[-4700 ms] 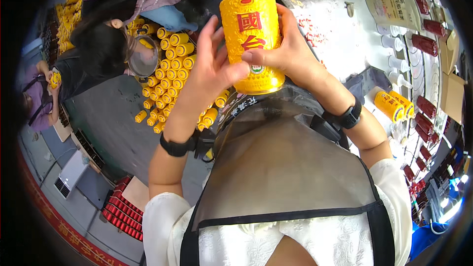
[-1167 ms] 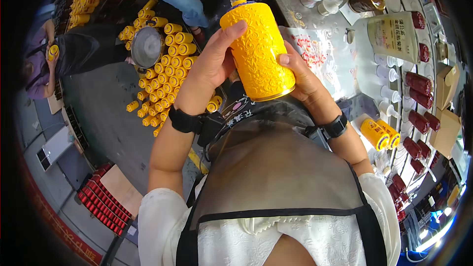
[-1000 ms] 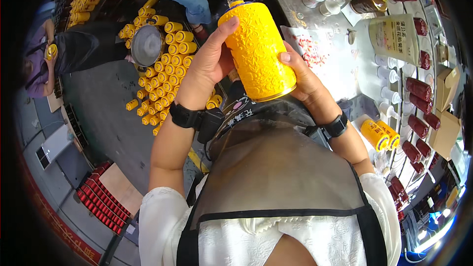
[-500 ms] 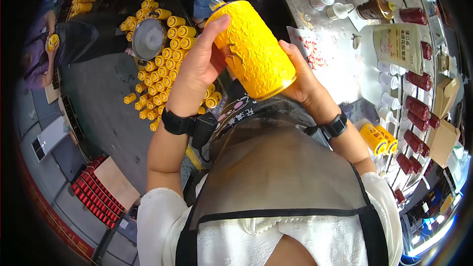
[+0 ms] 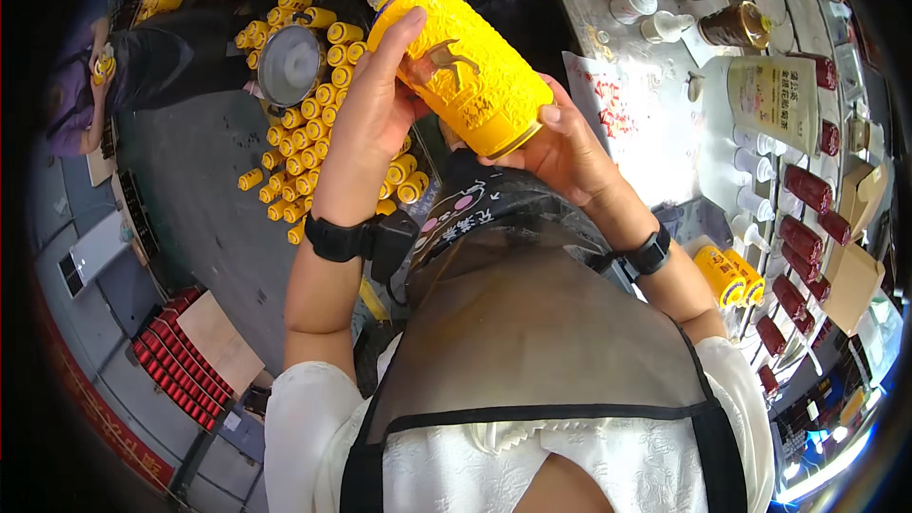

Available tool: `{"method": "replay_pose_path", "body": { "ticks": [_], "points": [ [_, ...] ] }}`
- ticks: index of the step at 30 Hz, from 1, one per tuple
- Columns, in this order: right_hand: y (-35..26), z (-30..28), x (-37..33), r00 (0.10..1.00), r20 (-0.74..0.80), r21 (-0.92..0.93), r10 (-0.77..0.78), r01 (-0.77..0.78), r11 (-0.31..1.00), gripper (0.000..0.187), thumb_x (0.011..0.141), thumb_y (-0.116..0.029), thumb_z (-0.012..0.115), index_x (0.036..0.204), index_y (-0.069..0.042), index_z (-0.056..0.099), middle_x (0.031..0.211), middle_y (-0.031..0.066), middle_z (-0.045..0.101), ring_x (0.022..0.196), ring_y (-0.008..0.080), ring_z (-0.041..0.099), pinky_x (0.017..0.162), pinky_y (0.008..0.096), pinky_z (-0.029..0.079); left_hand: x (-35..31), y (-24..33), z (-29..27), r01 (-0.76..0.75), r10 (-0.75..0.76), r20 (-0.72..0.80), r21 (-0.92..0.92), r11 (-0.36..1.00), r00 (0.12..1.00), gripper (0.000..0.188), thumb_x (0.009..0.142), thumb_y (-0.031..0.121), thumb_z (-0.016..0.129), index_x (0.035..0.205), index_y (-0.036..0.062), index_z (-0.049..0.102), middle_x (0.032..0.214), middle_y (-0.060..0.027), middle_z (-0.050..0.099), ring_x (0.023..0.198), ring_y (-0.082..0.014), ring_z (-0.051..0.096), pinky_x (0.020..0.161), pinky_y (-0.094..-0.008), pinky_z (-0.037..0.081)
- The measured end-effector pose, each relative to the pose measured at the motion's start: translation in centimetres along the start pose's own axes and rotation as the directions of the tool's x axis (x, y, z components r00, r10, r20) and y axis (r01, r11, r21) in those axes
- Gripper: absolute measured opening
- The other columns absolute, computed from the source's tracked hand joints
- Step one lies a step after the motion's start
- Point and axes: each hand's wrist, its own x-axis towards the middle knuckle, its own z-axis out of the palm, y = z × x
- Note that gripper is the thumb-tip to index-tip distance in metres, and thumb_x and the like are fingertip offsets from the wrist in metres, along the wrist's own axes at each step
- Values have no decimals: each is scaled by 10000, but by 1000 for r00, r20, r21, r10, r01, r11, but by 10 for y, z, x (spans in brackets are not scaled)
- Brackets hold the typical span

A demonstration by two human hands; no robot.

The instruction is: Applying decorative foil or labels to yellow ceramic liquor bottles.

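Between both my hands is a large yellow bottle (image 5: 470,66) with a raised pattern, tilted so its clear-topped neck points to the upper left and its base to the lower right. My left hand (image 5: 388,95) grips the neck end, thumb lying along the yellow side. Around the base end, my right hand (image 5: 567,144) is closed, its thumb against the lower side. A brownish figure shows on the bottle's upward face. Fingers beneath the bottle are partly hidden. Each of my wrists wears a black band.
Many yellow bottles (image 5: 309,152) stand on the floor at left, with a round metal pan (image 5: 291,66) among them. At right, a worktable holds two yellow bottles (image 5: 719,275), white nozzle-like parts (image 5: 755,166), dark red bottles (image 5: 807,188) and a pouch (image 5: 774,100). Another person (image 5: 81,104) holds a yellow bottle at far left.
The bottle has shifted up and left and turned about its length, bringing the brownish figure into view. Both my hands stay on it, the right thumb now lower on its side.
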Motion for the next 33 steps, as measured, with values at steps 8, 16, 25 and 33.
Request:
{"method": "replay_pose_path", "body": {
  "ticks": [8,16,25,33],
  "points": [
    [-3,-9,1,969,204,262,139,-191,946,730,860,-471,624,1429,-121,330,1355,173,485,1226,378,525,913,533,536,-7,-3,5,-57,85,162,-169,984,983,577,955,441,554,1403,103,423,1375,-98,526,1276,-268,493,1067,-474,380],
    [-3,-10,-2,967,168,312,191,-236,920,748,875,-576,574,1432,-143,327,1322,240,499,1110,449,597,907,516,545,-8,-10,12,-71,120,175,-267,961,977,538,895,292,654,1343,51,478,1296,-111,580,1223,-248,537,1062,-433,399],
    [-4,-11,-5,955,154,327,252,-290,899,817,904,-680,421,1460,-95,295,1323,323,475,1093,473,607,902,502,547,-2,-17,10,-53,70,80,-198,979,994,536,885,304,679,1326,65,490,1271,-99,588,1193,-248,557,1027,-440,429],
    [-5,-21,-10,950,167,324,262,-304,896,850,913,-713,329,1476,-76,296,1307,391,465,1083,460,618,894,496,548,5,-23,20,8,-3,32,-136,991,999,600,870,375,697,1345,82,476,1284,-99,582,1195,-257,558,1005,-462,447]
  ]
}}
